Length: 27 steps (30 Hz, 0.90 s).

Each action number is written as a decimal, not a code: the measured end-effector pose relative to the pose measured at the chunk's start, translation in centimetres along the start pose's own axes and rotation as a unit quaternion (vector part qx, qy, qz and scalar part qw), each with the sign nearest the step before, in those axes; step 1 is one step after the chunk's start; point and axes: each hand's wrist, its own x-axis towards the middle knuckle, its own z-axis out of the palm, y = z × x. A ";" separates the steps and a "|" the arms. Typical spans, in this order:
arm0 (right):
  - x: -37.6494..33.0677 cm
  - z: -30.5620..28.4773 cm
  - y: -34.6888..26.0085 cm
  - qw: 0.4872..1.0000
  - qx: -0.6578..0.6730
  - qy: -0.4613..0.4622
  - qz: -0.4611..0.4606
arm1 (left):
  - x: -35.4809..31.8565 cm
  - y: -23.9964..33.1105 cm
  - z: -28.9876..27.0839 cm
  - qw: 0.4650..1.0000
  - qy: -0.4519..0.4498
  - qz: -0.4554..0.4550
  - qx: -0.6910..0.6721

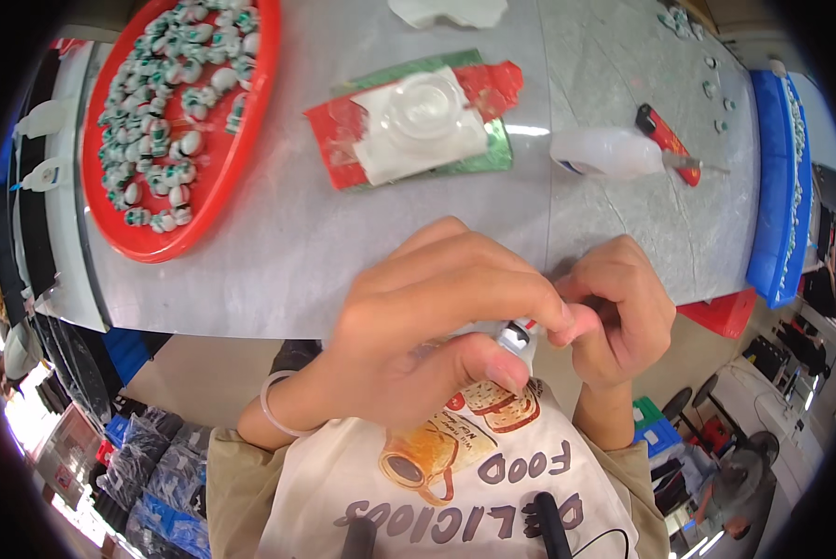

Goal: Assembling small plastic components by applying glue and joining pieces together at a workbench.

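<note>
My left hand [427, 312] is closed in front of my body, with a small white figurine [515, 339] pinched between its thumb and fingers. The piece is white with black and a bit of red at its top, and the fingers cover much of it. My right hand [626, 312] is curled just to the right, its fingertips against the left fingertips at the figurine's upper end. Whatever the right fingers grip is hidden. Beyond the hands, a clear round dish [424, 104] rests on white paper [381, 154] over red and green wrappers [339, 154].
A red tray [271, 56] of small white-and-green figurines lies at the left. At the right are a white needle-tipped bottle [604, 152], a red-and-black slim tool [674, 149], several small pieces [710, 90] and a blue bin [768, 200]. Below that bin stands a red container [724, 314].
</note>
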 end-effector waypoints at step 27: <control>0.2 0.0 -0.6 1.000 -0.005 -0.014 0.021 | 2.3 2.9 -15.9 0.809 0.164 -0.095 0.557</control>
